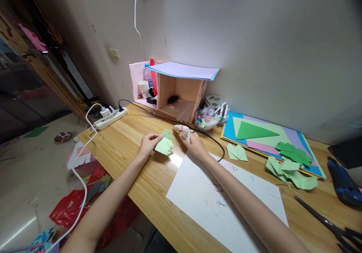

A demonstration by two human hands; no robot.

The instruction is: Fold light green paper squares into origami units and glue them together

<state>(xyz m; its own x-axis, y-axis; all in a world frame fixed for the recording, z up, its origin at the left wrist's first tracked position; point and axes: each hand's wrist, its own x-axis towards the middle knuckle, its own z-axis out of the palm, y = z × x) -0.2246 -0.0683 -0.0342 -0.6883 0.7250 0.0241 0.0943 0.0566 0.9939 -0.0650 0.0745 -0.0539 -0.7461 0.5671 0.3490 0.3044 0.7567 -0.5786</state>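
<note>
My left hand (pixel 149 144) pinches a folded piece of light green paper (pixel 164 146) by its left edge, just over the wooden desk. My right hand (pixel 195 143) is wrapped round the handle of a white hot glue gun (pixel 184 129). The gun's nozzle points left, close to the green paper; whether they touch I cannot tell. A black cord runs from near the gun along the desk. Under my right forearm lies a white sheet (pixel 226 200) with coloured marks. Right of the gun, a heart-shaped light green folded paper (pixel 236 152) rests on the desk.
At the back stands a cardboard box shelf (pixel 181 94) beside a bowl of markers and scraps (pixel 207 119). Coloured paper sheets (pixel 254 143) and green cutouts (pixel 294 174) lie right. Black scissors (pixel 325 221) sit front right. A power strip (pixel 110 119) is at the left edge.
</note>
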